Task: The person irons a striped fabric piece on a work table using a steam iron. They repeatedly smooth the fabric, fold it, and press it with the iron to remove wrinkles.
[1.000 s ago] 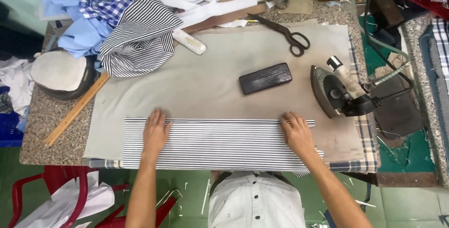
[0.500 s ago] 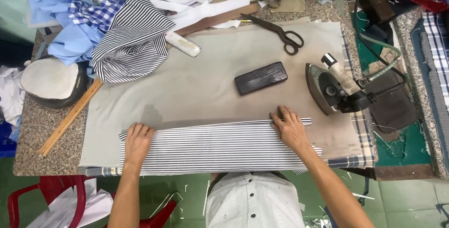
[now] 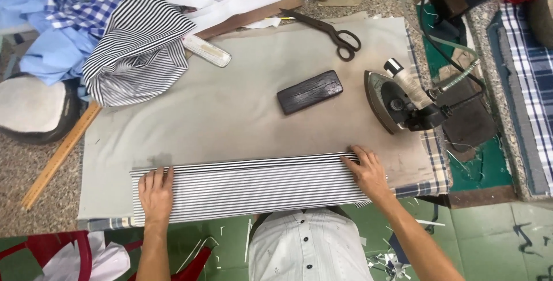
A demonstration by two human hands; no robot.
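Moved: striped fabric strip (image 3: 253, 188) now folded narrower, nearer the tabletop (image 3: 34, 223) edge.
Left hand (image 3: 155, 193): flat, open, pressing the fold.
Right hand (image 3: 367, 173): flat, grip empty.
Iron (image 3: 397, 103): parked, well apart.

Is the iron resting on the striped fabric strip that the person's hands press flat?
No, the iron stands tilted on the grey pressing cloth, apart from the striped fabric strip under the left hand and right hand.
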